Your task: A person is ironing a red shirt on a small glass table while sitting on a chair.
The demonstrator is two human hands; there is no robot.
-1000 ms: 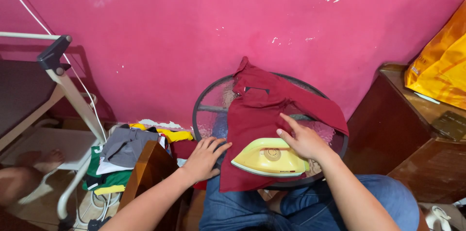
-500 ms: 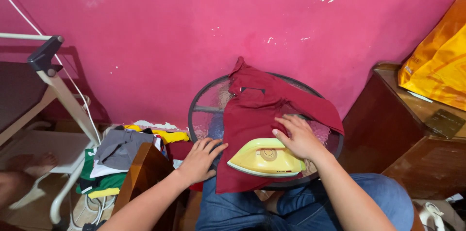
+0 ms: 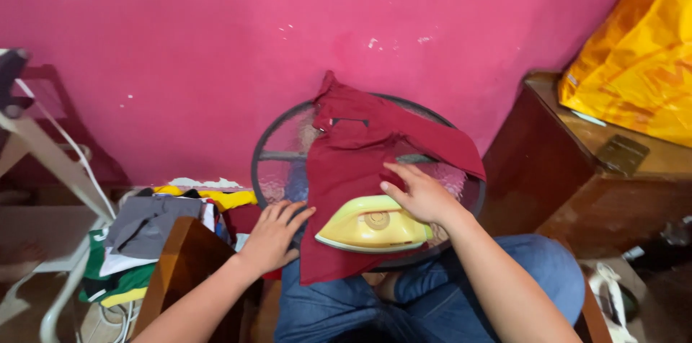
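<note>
Barely shifted, right hand (image 3: 422,195) rests by yellow iron (image 3: 373,225) on maroon shirt (image 3: 353,163).

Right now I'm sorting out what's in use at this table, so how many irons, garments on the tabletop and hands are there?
Yellow iron: 1
Maroon garment on the round glass table: 1
Hands, left hand and right hand: 2
Total: 4
</note>
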